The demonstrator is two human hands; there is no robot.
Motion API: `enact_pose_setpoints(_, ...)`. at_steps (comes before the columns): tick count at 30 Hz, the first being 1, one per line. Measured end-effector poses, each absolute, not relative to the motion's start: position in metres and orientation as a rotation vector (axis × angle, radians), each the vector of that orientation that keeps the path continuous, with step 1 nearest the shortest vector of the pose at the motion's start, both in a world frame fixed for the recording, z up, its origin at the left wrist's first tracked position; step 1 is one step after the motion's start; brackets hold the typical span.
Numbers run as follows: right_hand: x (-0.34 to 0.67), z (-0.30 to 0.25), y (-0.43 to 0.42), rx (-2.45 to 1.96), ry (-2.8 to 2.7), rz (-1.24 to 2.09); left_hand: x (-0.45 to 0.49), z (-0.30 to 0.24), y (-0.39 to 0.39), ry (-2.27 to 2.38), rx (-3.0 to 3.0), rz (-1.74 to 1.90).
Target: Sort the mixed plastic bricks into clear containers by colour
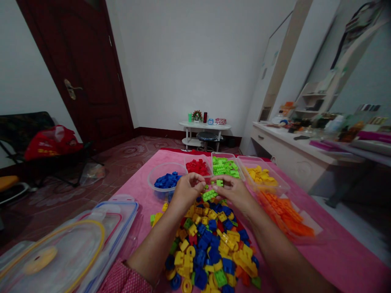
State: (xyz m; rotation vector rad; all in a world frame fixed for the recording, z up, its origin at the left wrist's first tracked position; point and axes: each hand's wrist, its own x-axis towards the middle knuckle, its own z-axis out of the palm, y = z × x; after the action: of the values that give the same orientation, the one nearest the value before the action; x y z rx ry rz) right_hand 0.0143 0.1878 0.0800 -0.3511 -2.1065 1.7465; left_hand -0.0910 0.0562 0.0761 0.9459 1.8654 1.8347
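Both hands are close together above a heap of mixed toy building bricks [210, 244], just in front of the sorting boxes. My right hand [233, 189] pinches a green building brick [219, 183] between thumb and fingers. My left hand [190, 190] is closed in a pinch, with a small green piece [207, 186] at its fingertips. Just below the fingertips shows a longer green brick [209, 195]; whether it is held or lies on the heap, I cannot tell. The heap is mostly yellow and blue, with some red, orange and green.
Behind the hands stand clear containers of blue bricks [167, 180], red bricks [198, 167], green bricks [226, 167] and yellow bricks [262, 176]. Orange bricks [287, 213] fill another at right. Stacked clear lids [70, 244] lie left on the pink cloth [345, 260].
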Motion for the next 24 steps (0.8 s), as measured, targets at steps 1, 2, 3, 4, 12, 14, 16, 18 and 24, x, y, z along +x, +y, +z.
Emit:
enact_pose_setpoints(1,0.011,0.082,0.198,-0.391,-2.137,1.686,-0.092,0.076,0.056,1.897,0.959,1.833)
enact_pose_setpoints(2,0.007,0.085,0.209,-0.437,-2.179,1.58,-0.092,0.075,0.056,1.927,0.977,1.831)
enact_pose_setpoints(3,0.002,0.089,0.221,-0.474,-2.231,1.433,-0.093,0.074,0.057,1.954,0.998,1.826)
enact_pose_setpoints(4,-0.005,0.094,0.233,-0.504,-2.28,1.22,-0.094,0.073,0.057,1.977,1.018,1.815)
enact_pose_setpoints(12,-0.03,0.11,0.273,-0.737,-2.425,0.449,-0.091,0.065,0.058,2.208,1.238,1.63)
enact_pose_setpoints(14,-0.02,0.102,0.264,-0.798,-2.537,0.339,-0.09,0.063,0.058,2.246,1.308,1.583)
enact_pose_setpoints(16,-0.009,0.09,0.253,-0.884,-2.645,0.229,-0.09,0.06,0.058,2.282,1.342,1.541)
enact_pose_setpoints(18,0.0,0.079,0.244,-0.972,-2.727,0.121,-0.09,0.057,0.059,2.323,1.353,1.488)
enact_pose_setpoints(24,0.013,0.056,0.242,-1.064,-2.845,-0.029,-0.089,0.052,0.06,2.31,1.333,1.416)
